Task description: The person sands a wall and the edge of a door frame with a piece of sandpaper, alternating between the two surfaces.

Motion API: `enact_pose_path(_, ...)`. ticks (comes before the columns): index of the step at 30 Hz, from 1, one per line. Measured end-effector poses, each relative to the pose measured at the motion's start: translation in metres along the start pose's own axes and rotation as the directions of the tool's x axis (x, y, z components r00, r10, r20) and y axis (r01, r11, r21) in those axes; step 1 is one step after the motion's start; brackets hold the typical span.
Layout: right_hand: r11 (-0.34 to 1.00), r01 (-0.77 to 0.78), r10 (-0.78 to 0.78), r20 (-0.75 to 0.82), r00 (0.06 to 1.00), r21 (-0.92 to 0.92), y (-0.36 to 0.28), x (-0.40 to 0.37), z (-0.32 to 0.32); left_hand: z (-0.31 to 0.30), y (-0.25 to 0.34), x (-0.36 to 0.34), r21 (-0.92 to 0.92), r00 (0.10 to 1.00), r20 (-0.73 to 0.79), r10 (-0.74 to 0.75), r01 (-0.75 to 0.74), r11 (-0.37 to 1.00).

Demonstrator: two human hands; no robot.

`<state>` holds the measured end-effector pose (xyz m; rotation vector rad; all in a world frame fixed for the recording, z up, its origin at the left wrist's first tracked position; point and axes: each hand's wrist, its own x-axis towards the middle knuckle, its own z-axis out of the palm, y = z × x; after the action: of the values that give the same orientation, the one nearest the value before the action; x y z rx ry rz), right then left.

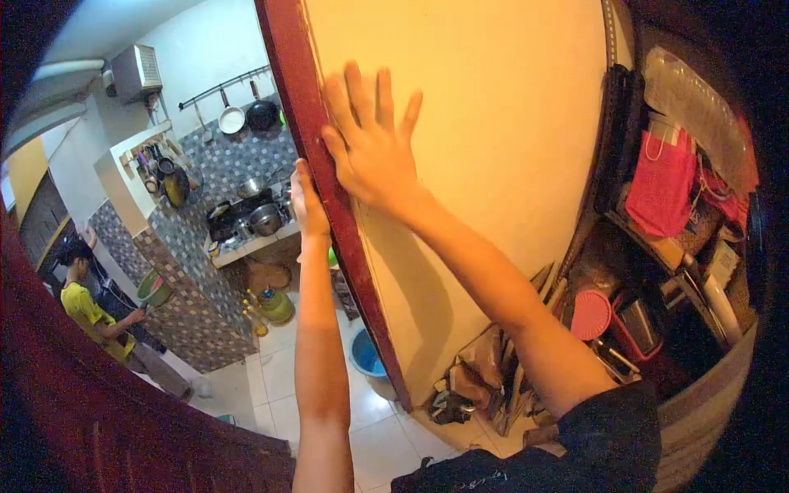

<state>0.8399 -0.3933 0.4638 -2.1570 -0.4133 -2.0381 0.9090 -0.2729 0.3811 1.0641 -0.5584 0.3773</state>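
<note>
A dark red wooden frame (362, 283) runs down the middle of the view and borders a yellow wall panel (509, 107). My right hand (371, 148) lies against the yellow panel beside the frame, its fingers spread and pointing up. Lower and to the left, my left hand (310, 204) rests against the kitchen side of the same frame. Seen edge-on, its fingers look stretched upward, and part of the palm is hidden. Neither hand holds an object.
A kitchen counter with a stove and pots (265, 220) lies left, with pans (232, 120) hanging above. A blue basin (367, 353) and a green gas cylinder (276, 307) stand on the floor. A person in a yellow shirt (85, 316) is far left. Clutter surrounds a pink-lidded container (592, 315) at right.
</note>
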Motion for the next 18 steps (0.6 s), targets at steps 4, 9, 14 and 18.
enact_pose_path(4,0.999,-0.042,0.042,-0.011,0.999,-0.028,0.000,0.014,0.004,-0.004,-0.007,0.005,-0.015,0.997,0.015,0.070,-0.070,0.997)
enact_pose_path(9,0.985,-0.099,0.039,-0.379,0.925,-0.141,0.006,0.178,0.027,-0.001,-0.007,0.006,0.013,0.998,0.013,0.064,-0.064,0.998)
enact_pose_path(14,0.984,-0.036,-0.029,-0.354,0.935,-0.176,0.010,0.172,0.029,-0.004,-0.006,0.005,-0.083,1.000,0.013,-0.002,0.003,0.997)
enact_pose_path(18,0.995,0.083,-0.087,-0.075,0.993,-0.055,0.001,0.059,0.005,-0.006,-0.010,0.010,0.053,0.998,0.037,0.051,-0.053,0.997)
